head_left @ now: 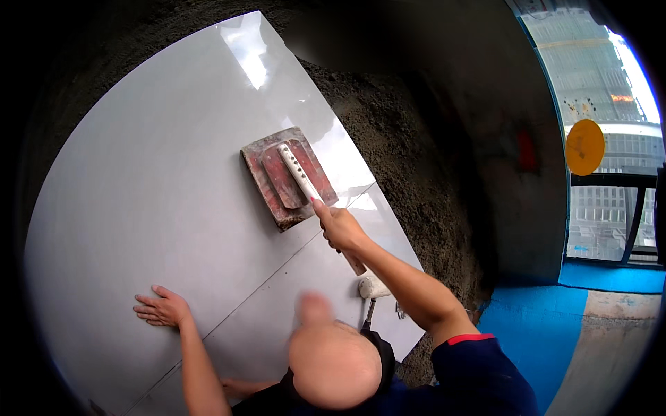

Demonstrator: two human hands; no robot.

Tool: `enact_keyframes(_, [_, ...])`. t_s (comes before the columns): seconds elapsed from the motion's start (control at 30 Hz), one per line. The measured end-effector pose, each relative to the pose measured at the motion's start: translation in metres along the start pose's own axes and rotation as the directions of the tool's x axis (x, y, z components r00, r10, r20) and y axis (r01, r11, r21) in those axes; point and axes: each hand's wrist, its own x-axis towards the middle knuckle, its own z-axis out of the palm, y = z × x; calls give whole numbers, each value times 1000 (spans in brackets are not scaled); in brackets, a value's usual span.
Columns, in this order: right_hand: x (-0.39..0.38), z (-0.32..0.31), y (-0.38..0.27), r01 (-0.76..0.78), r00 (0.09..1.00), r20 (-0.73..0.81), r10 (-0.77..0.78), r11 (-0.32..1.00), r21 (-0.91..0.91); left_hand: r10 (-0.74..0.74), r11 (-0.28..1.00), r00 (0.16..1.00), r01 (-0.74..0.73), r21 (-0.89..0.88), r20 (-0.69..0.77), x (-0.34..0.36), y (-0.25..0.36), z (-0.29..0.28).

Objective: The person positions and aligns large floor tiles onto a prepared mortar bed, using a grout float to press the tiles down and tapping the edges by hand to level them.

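My right hand (338,225) grips the long, pale, hole-studded handle of a tile beater (283,182), closed around it below its broad block. The block is rectangular, worn red and crusted with grey. It is over a large glossy grey tile (159,173), near the seam with a second tile (270,295); I cannot tell whether it touches the surface. Lying flat on the large tile, away from the beater, my left hand (162,307) is open with fingers spread, holding nothing. A white-headed mallet (373,287) rests on the second tile, beside my right forearm.
Rough dark mortar (385,132) borders the tiles on the right and along the far side. Beyond it rises a dark wall (479,139). To the right are a window (610,215) with a round orange disc (585,147) and a blue-painted surface (531,326).
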Motion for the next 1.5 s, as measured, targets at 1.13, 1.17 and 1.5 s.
enact_keyframes(1.13, [-127,91,-91,721,689,195,-698,687,-88,371,856,924,-303,-418,91,7,-64,-75])
enact_keyframes(1.17, [-115,108,-56,573,810,327,-486,538,-619,341,872,938,-290,-395,64,3,-65,-76])
enact_keyframes(1.5, [-171,63,-190,566,738,497,-457,820,-85,123,929,988,-81,-361,96,14,-68,-83])
